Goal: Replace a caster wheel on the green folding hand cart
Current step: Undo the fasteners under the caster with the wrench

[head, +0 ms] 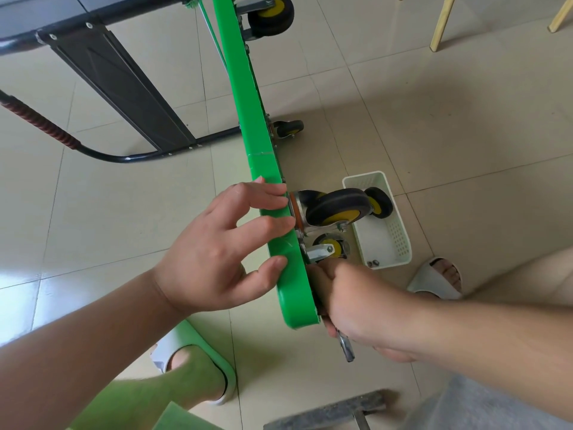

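Risk: cart (248, 119) stands on edge, steadied only by a light fingertip touch; a hard pull on the wrench (346, 349) could tip or slide it, or the tool could slip off its fastener, which is hidden.
Left hand (210, 259): fingers spread and nearly straight, tips resting on the cart's green edge, gripping nothing.
Right hand (356, 305): fingers curled tight round the wrench, knuckles against the cart's underside.
Caster (338, 207): mounted just beyond the left fingertips, above the right fist.
Basket (400, 237): past the caster, holding a spare wheel (379, 201) and loose nuts (372, 262).
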Tool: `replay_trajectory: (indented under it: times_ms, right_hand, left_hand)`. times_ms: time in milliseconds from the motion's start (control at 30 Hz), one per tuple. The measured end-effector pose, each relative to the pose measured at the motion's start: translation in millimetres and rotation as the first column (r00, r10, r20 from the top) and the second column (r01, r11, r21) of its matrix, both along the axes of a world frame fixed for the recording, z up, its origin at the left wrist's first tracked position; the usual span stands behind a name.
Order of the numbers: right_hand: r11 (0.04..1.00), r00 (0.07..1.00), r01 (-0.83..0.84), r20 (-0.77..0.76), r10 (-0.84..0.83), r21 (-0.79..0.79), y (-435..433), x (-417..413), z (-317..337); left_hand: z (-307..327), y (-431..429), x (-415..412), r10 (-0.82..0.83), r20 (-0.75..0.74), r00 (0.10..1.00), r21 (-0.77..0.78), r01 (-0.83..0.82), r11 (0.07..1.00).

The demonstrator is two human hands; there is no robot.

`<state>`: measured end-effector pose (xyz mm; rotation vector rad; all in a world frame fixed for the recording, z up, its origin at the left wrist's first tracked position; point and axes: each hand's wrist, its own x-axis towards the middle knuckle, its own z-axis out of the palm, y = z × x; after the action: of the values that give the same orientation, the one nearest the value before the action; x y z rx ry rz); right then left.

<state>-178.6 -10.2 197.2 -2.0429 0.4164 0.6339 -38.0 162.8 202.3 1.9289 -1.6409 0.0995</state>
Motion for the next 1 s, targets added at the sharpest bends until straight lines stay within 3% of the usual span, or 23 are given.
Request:
replay_trajectory:
  times_ms: [100, 233, 367, 567, 867, 933, 1000]
  right_hand:
    - [0.974, 0.944, -0.078, 0.297, 0.141, -0.215, -1, -9, -9]
    - [0.996, 0.986, 0.019, 0.161, -0.034, 0.092, 0, -24, -36]
    - [0.982, 0.993, 0.022, 0.111, -0.044, 0.185, -10, -19, -60]
    - [0.984, 0.982, -0.112, 0.165, 0.089, 0.136, -33, 1, -79]
    - [0.984, 0.925, -0.176, 0.34, 0.168, -0.008, -50, 24, -90]
    - [0.985, 0.933, -0.169, 0.317, 0.171, -0.032, -49, 20, -92]
    - [0.983, 0.964, -0.181, 0.192, 0.182, -0.025, -49, 13, -89]
  left_hand:
    - [0, 0, 0, 0.005, 0.008, 1.0, -0.001, -0.005, 1.0]
    - [1, 0, 0, 0.004, 0.011, 1.0, 0.004, -0.004, 1.0]
    - [2, 0, 0, 0.0, 0.018, 1.0, 0.01, -0.001, 1.0]
    - [2, 2, 0, -0.002, 0.015, 1.0, 0.012, 0.002, 1.0]
    - [3, 1, 0, -0.007, 0.009, 1.0, 0.016, 0.007, 1.0]
    - [3, 1, 1, -0.005, 0.011, 1.0, 0.013, 0.005, 1.0]
    - [3, 1, 0, 0.001, 0.017, 1.0, 0.01, -0.001, 1.0]
